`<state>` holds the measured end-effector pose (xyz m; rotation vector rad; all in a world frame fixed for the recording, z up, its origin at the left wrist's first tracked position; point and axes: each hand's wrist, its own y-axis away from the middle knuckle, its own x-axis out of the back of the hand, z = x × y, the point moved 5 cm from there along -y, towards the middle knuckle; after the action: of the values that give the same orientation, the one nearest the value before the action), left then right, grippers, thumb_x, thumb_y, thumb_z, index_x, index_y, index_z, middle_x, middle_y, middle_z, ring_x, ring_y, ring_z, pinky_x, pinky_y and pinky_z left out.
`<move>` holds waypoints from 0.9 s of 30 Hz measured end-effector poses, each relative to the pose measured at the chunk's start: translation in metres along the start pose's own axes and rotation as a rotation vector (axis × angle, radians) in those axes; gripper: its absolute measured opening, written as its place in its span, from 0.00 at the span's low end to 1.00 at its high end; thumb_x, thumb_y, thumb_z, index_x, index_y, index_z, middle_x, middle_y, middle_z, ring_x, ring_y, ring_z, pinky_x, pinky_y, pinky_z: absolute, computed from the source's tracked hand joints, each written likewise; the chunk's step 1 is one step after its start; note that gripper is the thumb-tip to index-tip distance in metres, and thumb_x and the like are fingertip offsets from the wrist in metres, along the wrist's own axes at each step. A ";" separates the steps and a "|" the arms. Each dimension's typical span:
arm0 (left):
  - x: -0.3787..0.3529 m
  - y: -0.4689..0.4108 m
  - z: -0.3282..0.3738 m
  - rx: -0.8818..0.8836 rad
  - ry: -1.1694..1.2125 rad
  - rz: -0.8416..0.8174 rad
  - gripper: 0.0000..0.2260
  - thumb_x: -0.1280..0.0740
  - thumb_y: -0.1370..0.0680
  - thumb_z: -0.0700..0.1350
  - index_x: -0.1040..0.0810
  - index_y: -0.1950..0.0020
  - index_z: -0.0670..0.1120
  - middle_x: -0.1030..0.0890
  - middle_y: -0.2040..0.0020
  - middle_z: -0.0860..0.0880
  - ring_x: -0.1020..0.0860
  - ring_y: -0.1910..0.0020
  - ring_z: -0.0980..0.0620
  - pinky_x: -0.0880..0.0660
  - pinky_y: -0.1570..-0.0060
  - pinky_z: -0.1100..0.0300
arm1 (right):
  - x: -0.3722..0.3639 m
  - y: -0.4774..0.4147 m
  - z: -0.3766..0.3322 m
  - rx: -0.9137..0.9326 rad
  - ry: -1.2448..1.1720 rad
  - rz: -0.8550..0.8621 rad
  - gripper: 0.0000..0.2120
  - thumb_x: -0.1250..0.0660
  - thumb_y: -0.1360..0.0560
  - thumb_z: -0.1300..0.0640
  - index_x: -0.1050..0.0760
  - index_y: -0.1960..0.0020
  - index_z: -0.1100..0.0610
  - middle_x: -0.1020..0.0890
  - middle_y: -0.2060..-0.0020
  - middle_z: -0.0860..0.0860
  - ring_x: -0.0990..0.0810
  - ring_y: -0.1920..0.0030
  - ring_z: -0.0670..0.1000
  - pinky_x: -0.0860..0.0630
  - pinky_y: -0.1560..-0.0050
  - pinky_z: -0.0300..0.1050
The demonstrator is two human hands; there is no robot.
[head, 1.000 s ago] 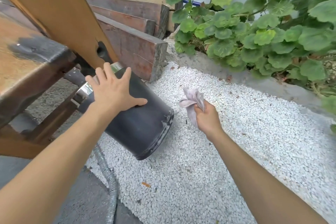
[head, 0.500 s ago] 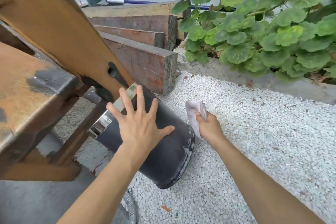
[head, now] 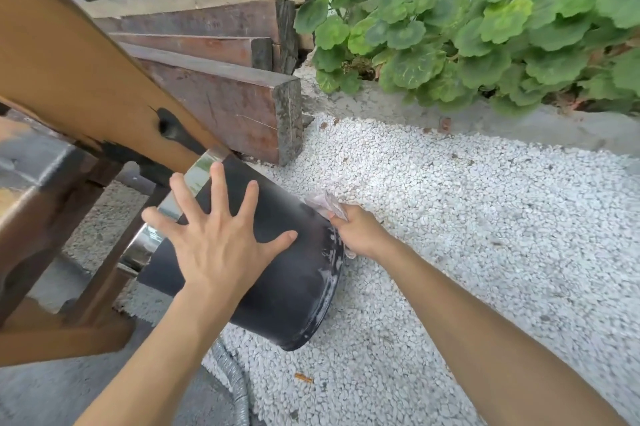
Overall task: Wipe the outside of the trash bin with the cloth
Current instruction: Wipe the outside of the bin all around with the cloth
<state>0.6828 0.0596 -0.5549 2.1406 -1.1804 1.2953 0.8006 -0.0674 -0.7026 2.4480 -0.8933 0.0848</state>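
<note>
A black trash bin [head: 287, 294] with a shiny metal rim lies tipped on its side on white gravel, its dusty base toward me and to the right. My left hand [head: 214, 238] rests flat on the bin's upper side with the fingers spread wide. My right hand [head: 360, 231] grips a crumpled pale cloth [head: 327, 204] and presses it against the bin's far right side, close to the base edge. Part of the cloth is hidden behind the hand and the bin.
A wooden bench frame [head: 69, 72] slants over the bin's open end at left. Stacked timber beams [head: 221, 96] lie behind it. Green leafy plants [head: 485, 27] grow behind a concrete curb [head: 519, 128]. A grey corrugated hose [head: 235, 387] runs along the ground below the bin.
My right hand has brought the cloth from the air beside the bin onto its side near the base. My left hand has stayed flat on the bin. The view has shifted closer.
</note>
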 end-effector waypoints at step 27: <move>-0.008 -0.004 -0.012 -0.021 0.082 -0.004 0.44 0.55 0.34 0.82 0.37 0.23 0.61 0.47 0.18 0.44 0.53 0.25 0.26 0.48 0.36 0.22 | -0.123 0.156 0.037 0.449 -0.204 0.537 0.33 0.43 0.21 0.64 0.43 0.21 0.42 0.33 0.23 0.41 0.35 0.23 0.50 0.31 0.27 0.50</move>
<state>0.6776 0.0735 -0.5550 2.0533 -1.1512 1.3502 0.6043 -0.1149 -0.6915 2.5671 -1.7708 0.2528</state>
